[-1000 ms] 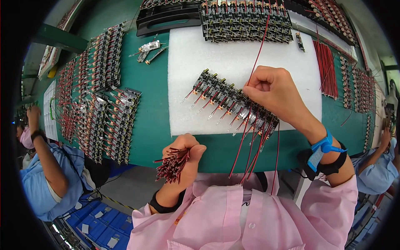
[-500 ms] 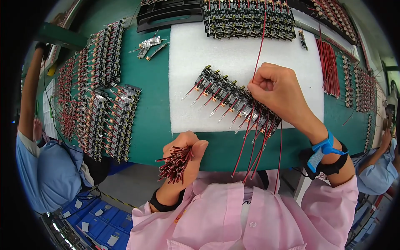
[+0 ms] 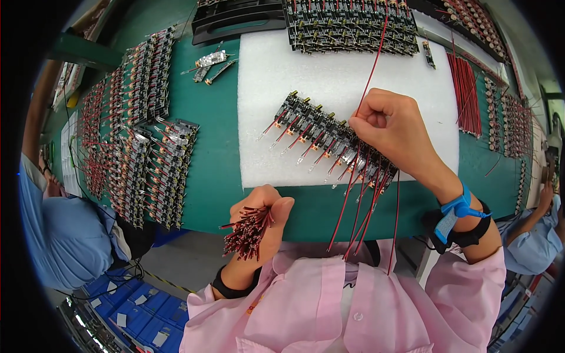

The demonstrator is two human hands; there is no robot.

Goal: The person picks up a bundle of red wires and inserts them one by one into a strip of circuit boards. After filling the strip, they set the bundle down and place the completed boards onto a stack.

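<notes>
Found left hand [image 3: 268,220] curled firmly around a thick bundle of dark red wires [image 3: 246,232], with bared ends fanned out, at the near edge of the green table [image 3: 218,170]. Found right hand [image 3: 391,120] pinching 1 single red wire [image 3: 375,62] between thumb and forefinger, just over the far edge of the strip of circuit boards [image 3: 321,132]. Cannot tell contact between wire end and board, owing to cover by fingertips. Located the strip lying aslant on the white foam sheet [image 3: 276,70], near its front edge. Noted several long red wires [image 3: 395,223] trailing from the strip's right part toward the pink shirt [image 3: 318,300]. Observed a blue wrist strap [image 3: 456,212] on the right wrist. Recorded a block of boards [image 3: 353,29] at the foam's far side, 1 small board [image 3: 428,56] to its right, and a red wire bundle [image 3: 465,94] on the table at right.
</notes>
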